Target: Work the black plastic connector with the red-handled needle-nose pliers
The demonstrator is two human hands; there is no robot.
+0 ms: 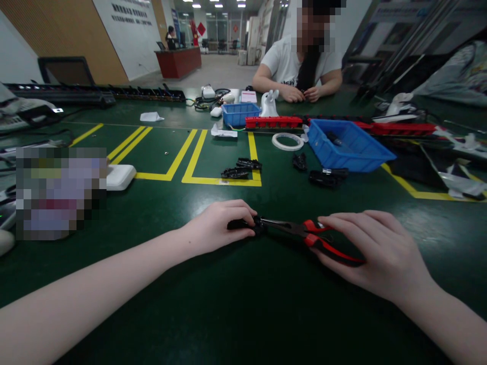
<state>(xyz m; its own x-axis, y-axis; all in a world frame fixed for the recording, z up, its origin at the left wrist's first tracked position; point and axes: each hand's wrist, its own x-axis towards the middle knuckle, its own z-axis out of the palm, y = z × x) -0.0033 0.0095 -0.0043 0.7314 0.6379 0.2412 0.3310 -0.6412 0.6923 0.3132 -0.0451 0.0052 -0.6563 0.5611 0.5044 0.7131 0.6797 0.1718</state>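
My left hand [224,225] pinches a small black part [259,225] between thumb and fingers, low over the green table. Its exact kind is hard to make out, since the fingers cover much of it. In my right hand [376,248] are long-nose pliers [297,228] with red and black handles. Their long metal jaws point left and their tip meets the black part. Beyond my hands, two black ribbed pieces [236,173] lie at a corner of yellow tape. More black pieces [327,177] rest to the right of them, by a blue bin.
A blue bin [353,161] stands at right, with a smaller blue bin [240,114] farther back. Between them lie a tape roll [288,142] and a red strip [274,122]. A white case [120,177] sits left. Across the table a person [304,66] handles something small.
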